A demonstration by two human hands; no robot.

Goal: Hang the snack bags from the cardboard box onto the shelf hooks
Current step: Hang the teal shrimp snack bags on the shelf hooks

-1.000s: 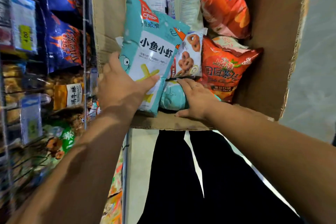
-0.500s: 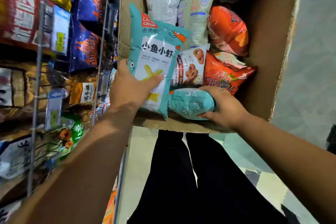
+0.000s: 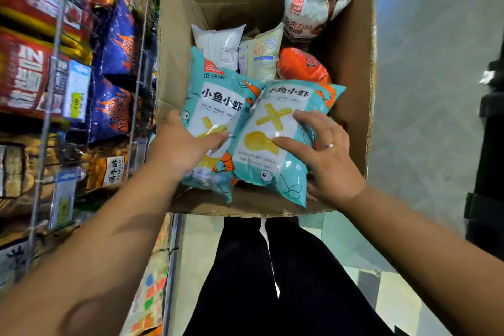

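Your right hand (image 3: 327, 161) just raised a second teal plastic snack bag (image 3: 275, 128) inside the brown cardboard box (image 3: 351, 90); left hand (image 3: 182, 150) clamps the first teal plastic snack bag (image 3: 218, 106). Both loaded, hooks next.

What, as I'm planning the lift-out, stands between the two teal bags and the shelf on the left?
The left hand and right hand grip the left teal bag and right teal bag. Toward the shelf, only the left wall of the cardboard box stands between; blue bags hang there, and no free hook shows.
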